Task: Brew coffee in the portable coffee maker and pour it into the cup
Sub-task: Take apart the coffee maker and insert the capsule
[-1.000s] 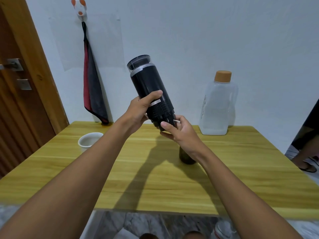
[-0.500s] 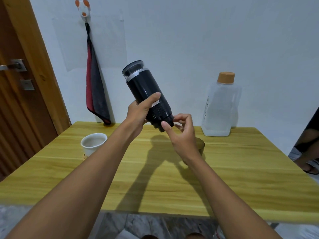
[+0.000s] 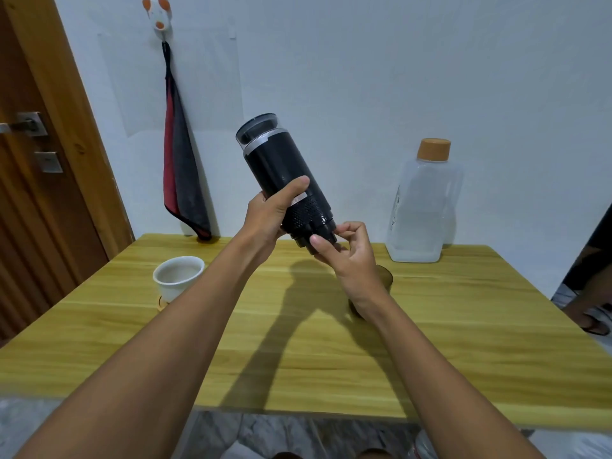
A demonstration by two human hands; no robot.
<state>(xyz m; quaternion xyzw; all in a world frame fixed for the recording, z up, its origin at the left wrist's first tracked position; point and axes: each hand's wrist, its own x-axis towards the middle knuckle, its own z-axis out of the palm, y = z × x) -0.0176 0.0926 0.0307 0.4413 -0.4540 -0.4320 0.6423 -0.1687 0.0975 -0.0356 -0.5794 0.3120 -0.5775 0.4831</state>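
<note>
Coffee maker: the black cylinder (image 3: pixel 281 173) is held in the air above the far middle of the table (image 3: pixel 480 342). It is tilted, with its clear-capped top leaning up and to the left and its lower end pointing down towards the right.
Left arm: it stretches forward from the lower left with the forearm bare, and the wrist bends up towards the cylinder.
Left hand: the left hand (image 3: pixel 268 217) grasps the coffee maker around its lower body. The thumb (image 3: pixel 294 190) lies across the near side just above the perforated band, and the fingers wrap round the far side, mostly hidden.
Right arm: it reaches in from the lower right and crosses over the table's middle.
Right hand: the right hand (image 3: pixel 354 260) is at the coffee maker's bottom end. Its thumb (image 3: pixel 323 245) presses the near edge, and curled fingertips (image 3: pixel 351 228) pinch the narrow black base from the right.
Cup: the white cup (image 3: pixel 178 276) stands on the table to the left, well apart from both hands.
Dark glass: a brownish tumbler (image 3: pixel 385 279) stands on the table behind the right wrist, partly hidden.
Water jug: a clear jug (image 3: pixel 424 207) with an orange-brown cap stands at the table's far right, against the wall.
Cloth: a red and grey cloth (image 3: pixel 182 180) hangs from a wall hook, beside the wooden door (image 3: pixel 39 210).
</note>
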